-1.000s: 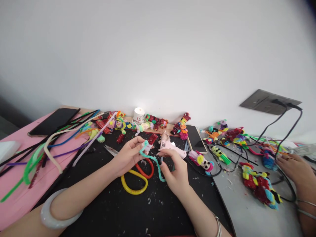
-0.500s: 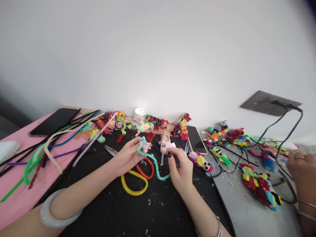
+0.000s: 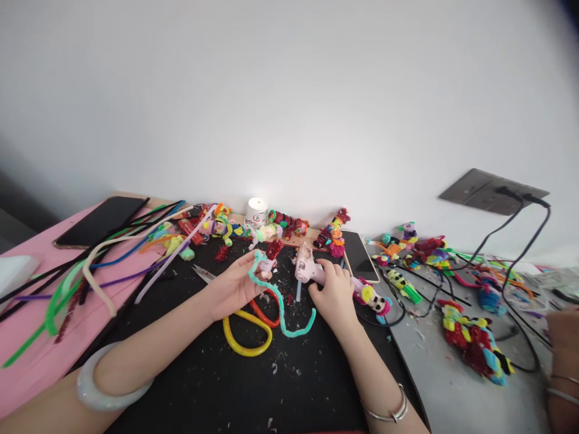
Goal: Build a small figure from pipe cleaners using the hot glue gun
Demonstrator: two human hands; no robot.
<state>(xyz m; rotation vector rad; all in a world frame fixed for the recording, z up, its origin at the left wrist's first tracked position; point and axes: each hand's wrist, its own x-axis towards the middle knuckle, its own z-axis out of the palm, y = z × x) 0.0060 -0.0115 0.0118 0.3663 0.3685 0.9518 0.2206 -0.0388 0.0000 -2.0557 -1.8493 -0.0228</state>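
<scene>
Near the middle of the table, on the black mat (image 3: 271,392), the left hand (image 3: 233,289) has its grip clenched on a small pink piece (image 3: 268,264), thumb and fingertips pinching it just above the mat. From that piece a teal pipe cleaner (image 3: 283,316) runs down over the hand's fingertips and curls onto the mat, ending in an upturned hook between the two hands. Just right of it, the right hand (image 3: 335,295) has its grip closed over the handle of a pink glue gun (image 3: 305,266), whose body points toward the far edge of the table; a pale glue stick (image 3: 298,293) pokes out below it. Scissors (image 3: 246,337) with one yellow and one red loop lie under the left hand, their blades reaching toward the left. A pale bangle (image 3: 108,389) sits on the left wrist, a silver bracelet (image 3: 391,413) on the right. Toward the left edge, loose pipe cleaners (image 3: 113,259) spread over a pink cover (image 3: 22,367) beside a dark phone (image 3: 102,220). At the right edge, another person's hand (image 3: 563,337) rests near a heap of coloured figures (image 3: 474,343)
</scene>
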